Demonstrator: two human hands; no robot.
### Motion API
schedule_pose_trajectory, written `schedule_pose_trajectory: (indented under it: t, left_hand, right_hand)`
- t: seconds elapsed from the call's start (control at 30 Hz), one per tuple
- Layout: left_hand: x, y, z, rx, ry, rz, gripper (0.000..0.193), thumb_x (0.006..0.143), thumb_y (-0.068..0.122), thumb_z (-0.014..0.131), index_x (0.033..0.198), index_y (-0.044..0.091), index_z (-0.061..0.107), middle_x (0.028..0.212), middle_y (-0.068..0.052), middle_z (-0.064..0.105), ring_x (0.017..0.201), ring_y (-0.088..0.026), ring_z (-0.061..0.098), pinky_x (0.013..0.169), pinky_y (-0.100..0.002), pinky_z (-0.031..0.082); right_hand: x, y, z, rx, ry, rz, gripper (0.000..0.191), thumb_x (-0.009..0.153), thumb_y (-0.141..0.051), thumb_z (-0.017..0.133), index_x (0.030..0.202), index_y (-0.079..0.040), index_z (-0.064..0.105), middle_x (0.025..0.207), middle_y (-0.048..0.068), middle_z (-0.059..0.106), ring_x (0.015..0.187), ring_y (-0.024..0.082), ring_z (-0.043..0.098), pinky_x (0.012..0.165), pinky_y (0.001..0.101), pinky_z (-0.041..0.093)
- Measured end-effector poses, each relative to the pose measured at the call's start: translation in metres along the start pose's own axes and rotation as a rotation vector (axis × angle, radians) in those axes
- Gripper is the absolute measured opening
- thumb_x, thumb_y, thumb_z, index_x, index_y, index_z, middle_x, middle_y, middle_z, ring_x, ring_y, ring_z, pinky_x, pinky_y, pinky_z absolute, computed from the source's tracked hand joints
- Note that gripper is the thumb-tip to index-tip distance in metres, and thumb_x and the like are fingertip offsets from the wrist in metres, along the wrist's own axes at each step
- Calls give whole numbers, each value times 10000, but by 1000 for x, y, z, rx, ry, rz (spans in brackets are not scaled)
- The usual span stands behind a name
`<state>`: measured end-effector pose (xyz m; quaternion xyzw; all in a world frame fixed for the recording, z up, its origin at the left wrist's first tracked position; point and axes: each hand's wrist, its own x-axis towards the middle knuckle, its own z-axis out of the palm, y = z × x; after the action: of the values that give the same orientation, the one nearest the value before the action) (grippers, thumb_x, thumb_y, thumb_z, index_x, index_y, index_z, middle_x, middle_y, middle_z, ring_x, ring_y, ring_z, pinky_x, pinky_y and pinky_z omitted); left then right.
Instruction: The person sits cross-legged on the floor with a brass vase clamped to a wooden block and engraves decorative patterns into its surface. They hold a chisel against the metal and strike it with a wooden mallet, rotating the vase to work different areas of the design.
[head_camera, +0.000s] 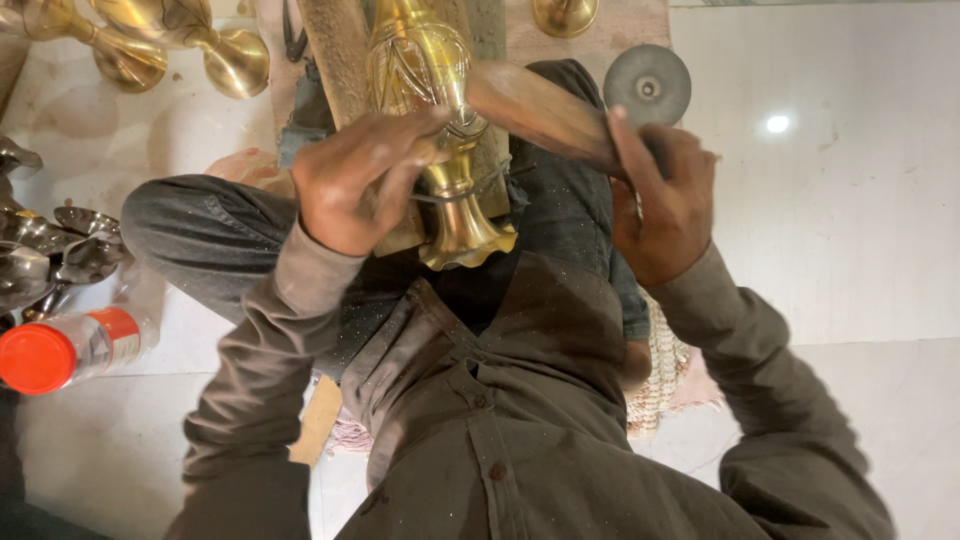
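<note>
A pale tiled floor (850, 230) spreads under a seated person whose crossed legs cradle a tall brass vase (432, 120), lying along a wooden board (340, 50) with its flared foot toward the body. The left hand (355, 180) is clenched on the vase's narrow stem. The right hand (660, 200) grips a wooden handle (535, 110), beside a grey grinding disc (647, 85). More brass pieces (170, 45) stand upper left; a red-capped bottle (65, 350) lies lower left.

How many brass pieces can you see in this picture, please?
4: one brass vase under the left hand, two brass pieces top left, one at the top edge. Others may lie out of frame.
</note>
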<state>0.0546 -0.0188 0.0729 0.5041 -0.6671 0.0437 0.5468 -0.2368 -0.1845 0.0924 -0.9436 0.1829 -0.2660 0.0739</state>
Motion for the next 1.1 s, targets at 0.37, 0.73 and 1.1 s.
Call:
schedule_pose_trajectory:
  t: [0.37,0.73,1.1]
  left_hand:
    - [69,13,-18,131,-608,6,639,837,-52,748,1431,151,627,1117,-92,756,936,-262,757,771,-363,619]
    - [75,19,-18,120,-626,17,566,901,23,750,1435,164,622,1094,-54,755,963,-219,763,734,-366,606]
    - [74,17,-17,175,-620,102,545,931,56,737,1446,192,618,969,-33,726,877,-248,748,677,-384,586]
  right_hand:
    - [-14,-26,49,335,62,273,738,947,95,625,1620,-133,425,1252,179,559,1127,335,589,994,421,510]
    - [-36,-7,58,701,392,360,523,1055,47,671,1510,-44,430,1278,171,581,1115,266,591,966,383,519]
    - [-30,0,53,215,384,0,457,1079,24,625,1504,-58,476,1355,226,542,1239,384,586,927,449,563]
